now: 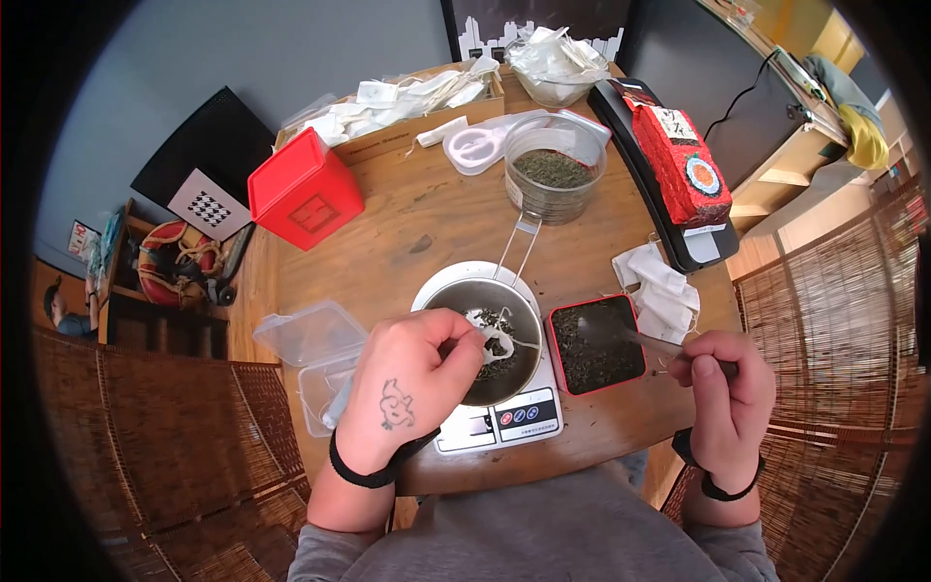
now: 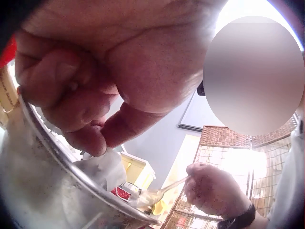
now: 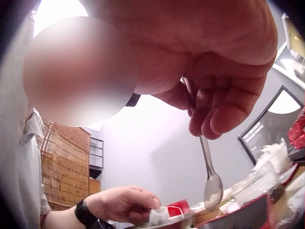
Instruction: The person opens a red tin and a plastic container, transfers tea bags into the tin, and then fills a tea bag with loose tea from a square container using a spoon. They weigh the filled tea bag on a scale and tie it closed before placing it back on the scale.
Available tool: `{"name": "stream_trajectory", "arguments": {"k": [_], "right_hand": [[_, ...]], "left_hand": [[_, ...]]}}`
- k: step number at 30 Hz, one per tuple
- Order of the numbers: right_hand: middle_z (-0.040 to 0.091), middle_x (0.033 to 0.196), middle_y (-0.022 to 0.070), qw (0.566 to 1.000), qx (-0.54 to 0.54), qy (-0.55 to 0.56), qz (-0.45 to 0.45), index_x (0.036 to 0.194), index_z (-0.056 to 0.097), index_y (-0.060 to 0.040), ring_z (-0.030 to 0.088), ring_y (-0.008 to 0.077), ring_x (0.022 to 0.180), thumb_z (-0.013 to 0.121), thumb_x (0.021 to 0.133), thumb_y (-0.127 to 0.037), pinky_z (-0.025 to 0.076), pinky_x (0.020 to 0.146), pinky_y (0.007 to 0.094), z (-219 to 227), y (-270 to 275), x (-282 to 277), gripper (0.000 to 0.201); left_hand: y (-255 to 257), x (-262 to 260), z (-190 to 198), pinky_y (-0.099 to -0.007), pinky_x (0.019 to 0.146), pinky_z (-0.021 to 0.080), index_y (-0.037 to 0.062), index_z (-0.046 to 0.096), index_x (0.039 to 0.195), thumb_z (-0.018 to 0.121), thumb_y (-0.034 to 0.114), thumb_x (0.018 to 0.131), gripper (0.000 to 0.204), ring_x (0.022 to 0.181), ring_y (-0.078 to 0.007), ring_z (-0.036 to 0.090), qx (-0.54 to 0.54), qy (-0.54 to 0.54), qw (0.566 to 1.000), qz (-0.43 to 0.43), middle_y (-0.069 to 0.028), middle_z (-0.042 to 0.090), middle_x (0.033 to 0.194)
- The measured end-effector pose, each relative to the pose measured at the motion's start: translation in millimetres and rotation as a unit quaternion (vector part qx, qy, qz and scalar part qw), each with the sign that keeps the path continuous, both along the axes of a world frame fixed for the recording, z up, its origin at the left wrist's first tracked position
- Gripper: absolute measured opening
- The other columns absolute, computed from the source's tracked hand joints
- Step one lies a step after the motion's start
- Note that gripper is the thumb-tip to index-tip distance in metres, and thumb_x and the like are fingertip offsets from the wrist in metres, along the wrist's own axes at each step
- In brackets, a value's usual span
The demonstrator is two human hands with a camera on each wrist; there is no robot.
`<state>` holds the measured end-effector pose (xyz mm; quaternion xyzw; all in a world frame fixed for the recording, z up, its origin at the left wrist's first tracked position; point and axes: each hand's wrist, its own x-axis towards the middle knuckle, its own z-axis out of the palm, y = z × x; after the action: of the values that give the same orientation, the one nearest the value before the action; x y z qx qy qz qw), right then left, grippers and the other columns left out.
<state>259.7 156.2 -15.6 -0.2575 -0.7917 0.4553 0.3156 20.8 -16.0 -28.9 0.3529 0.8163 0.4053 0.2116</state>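
My left hand (image 1: 402, 383) pinches the edge of a small white drawstring tea bag (image 1: 500, 345) over a steel pan (image 1: 525, 376). Loose dark tea leaves lie in the pan around the bag. The pan sits on a white kitchen scale (image 1: 531, 419). In the left wrist view, the bag (image 2: 107, 169) hangs from thumb and fingertips just inside the pan's rim. My right hand (image 1: 722, 393) grips the handle of a metal spoon (image 3: 213, 192). The spoon's bowl is over a red-rimmed container of dark tea leaves (image 1: 593, 365), right of the scale.
A clear lidded plastic box (image 1: 312, 335) stands open at left. Behind are a red canister (image 1: 303, 189), a cardboard box (image 1: 383, 145) of white bags, a glass bowl (image 1: 555, 92) and a clear jar (image 1: 543, 206) of leaves. White bags (image 1: 661, 281) and a red package (image 1: 679, 170) lie right.
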Motion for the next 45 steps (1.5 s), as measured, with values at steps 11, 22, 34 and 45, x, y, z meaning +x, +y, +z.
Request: {"name": "stream_trajectory", "arguments": {"k": [11,22,34,45], "right_hand": [[0.075,0.098,0.011,0.996,0.024,-0.067,0.059,0.112,0.07,-0.0019,0.072,0.0223,0.09,0.063,0.101,0.0,0.055,0.08,0.0324,-45,15,14,0.013],[0.075,0.098,0.0092,0.935,-0.353,0.035,0.021,0.122,0.066,-0.0017,0.068,0.0108,0.085,0.057,0.111,-0.012,0.055,0.076,0.0274,-79,18,32,0.017],[0.077,0.09,0.0115,0.874,-0.462,0.146,-0.04,0.12,0.063,-0.0036,0.072,0.0152,0.072,0.06,0.11,-0.019,0.058,0.064,0.0278,-88,32,39,0.019],[0.077,0.094,0.0132,0.894,-0.412,0.178,0.019,0.123,0.062,0.0001,0.071,0.0156,0.076,0.058,0.111,-0.016,0.057,0.069,0.0288,-45,22,11,0.021]], "left_hand": [[15,-4,7,-0.0378,0.057,0.051,-0.0009,0.075,0.086,0.071,0.014,0.092,0.017,0.054,-0.0284,0.064,0.007,0.021,1.0,-0.011,-0.0181,0.065,0.064],[16,-1,-1,-0.0368,0.055,0.049,-0.0005,0.075,0.086,0.071,0.016,0.093,0.018,0.051,-0.0244,0.061,0.001,0.01,1.0,-0.012,-0.0161,0.064,0.062],[3,3,7,-0.0337,0.057,0.05,-0.0022,0.075,0.087,0.073,0.014,0.092,0.017,0.058,-0.021,0.066,0.042,0.005,0.999,0.03,-0.0141,0.068,0.067],[10,5,0,-0.0365,0.057,0.051,-0.0004,0.076,0.086,0.073,0.015,0.092,0.016,0.055,-0.0253,0.067,0.017,0.017,1.0,0.015,-0.0167,0.068,0.065]]}}
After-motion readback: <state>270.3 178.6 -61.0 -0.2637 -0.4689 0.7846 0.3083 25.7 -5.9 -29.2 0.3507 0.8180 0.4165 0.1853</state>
